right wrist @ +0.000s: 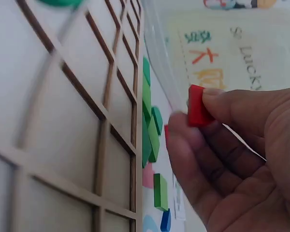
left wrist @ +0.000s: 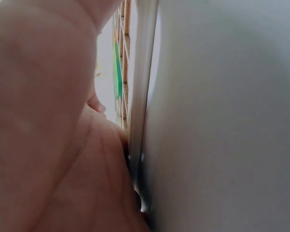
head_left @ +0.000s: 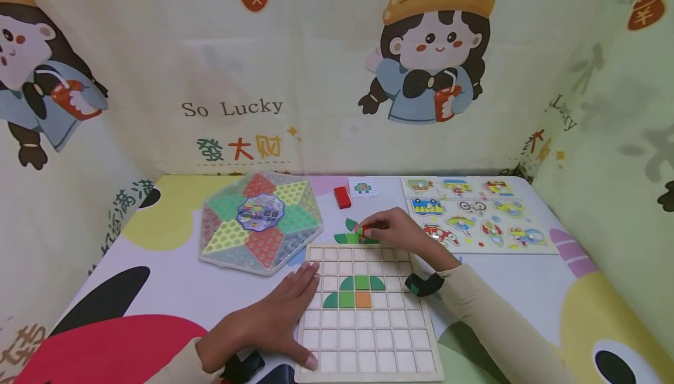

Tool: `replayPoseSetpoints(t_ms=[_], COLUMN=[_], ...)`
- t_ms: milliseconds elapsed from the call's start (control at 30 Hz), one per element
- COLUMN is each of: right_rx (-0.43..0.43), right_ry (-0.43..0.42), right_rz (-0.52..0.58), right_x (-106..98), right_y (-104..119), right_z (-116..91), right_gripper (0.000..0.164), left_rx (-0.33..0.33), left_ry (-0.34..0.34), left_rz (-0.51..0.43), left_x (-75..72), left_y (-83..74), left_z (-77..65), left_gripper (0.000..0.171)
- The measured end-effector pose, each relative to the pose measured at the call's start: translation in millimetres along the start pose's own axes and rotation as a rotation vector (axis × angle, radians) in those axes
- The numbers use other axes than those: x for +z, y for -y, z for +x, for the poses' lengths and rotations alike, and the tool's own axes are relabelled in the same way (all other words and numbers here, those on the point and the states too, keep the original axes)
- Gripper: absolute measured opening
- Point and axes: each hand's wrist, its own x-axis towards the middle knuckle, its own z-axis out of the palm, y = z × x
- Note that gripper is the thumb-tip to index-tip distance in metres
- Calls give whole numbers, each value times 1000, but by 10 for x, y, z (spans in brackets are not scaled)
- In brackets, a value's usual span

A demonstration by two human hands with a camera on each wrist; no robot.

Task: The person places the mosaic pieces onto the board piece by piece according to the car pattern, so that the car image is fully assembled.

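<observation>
My right hand (head_left: pixel 397 232) pinches a small red block (right wrist: pixel 198 106) between thumb and fingertips, above loose green pieces (head_left: pixel 351 224) just beyond the wooden grid board (head_left: pixel 374 338). Five fingers spread, my left hand (head_left: pixel 279 316) rests along the board's left edge, its thumb at the near corner. On the board, green square and rounded tiles (head_left: pixel 362 282) fill several cells in two rows. An orange square tile (head_left: pixel 363 300) ends the nearer row. In the left wrist view, the palm and the board's side edge take up much of the picture.
Behind the board lie a red box-shaped piece (head_left: pixel 342 197) and a small pattern card (head_left: pixel 363 187). A clear hexagonal case (head_left: pixel 295 249) with coloured sections stands at the left. At the right lies a vehicle picture board (head_left: pixel 474 243). A printed cloth wall rises behind.
</observation>
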Motion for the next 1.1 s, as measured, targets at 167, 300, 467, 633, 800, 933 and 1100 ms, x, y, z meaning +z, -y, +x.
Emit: replayPoseSetpoints(t_ms=[167,300,467,633,800,933,1100], right_rx=[-48,-81,-64,-97,-109,-119,-121], right_ry=[52,72,106,153,190,203,235], right_rz=[-20,-6,7,4,16,36,75], right_x=[8,12,24,47,68,103,134], right_y=[42,49,62,106,108,75,76], right_z=[-170,-273,-443,-575,-709,-787,-836], right_gripper=[15,14,15,17,16,14,14], left_rx=[-7,-3,16,3,-7,-4,-4], left_ry=[8,1,-8,-7,3,5,8], left_rz=[6,27,44,50,46,32,29], left_x=[0,-11,14,19,1,19,23], left_y=[-6,-14,-20,-9,4,8,1], left_z=[5,21,30,-1,-3,-6,-1], left_gripper=[128,128,127,128,128,128,128])
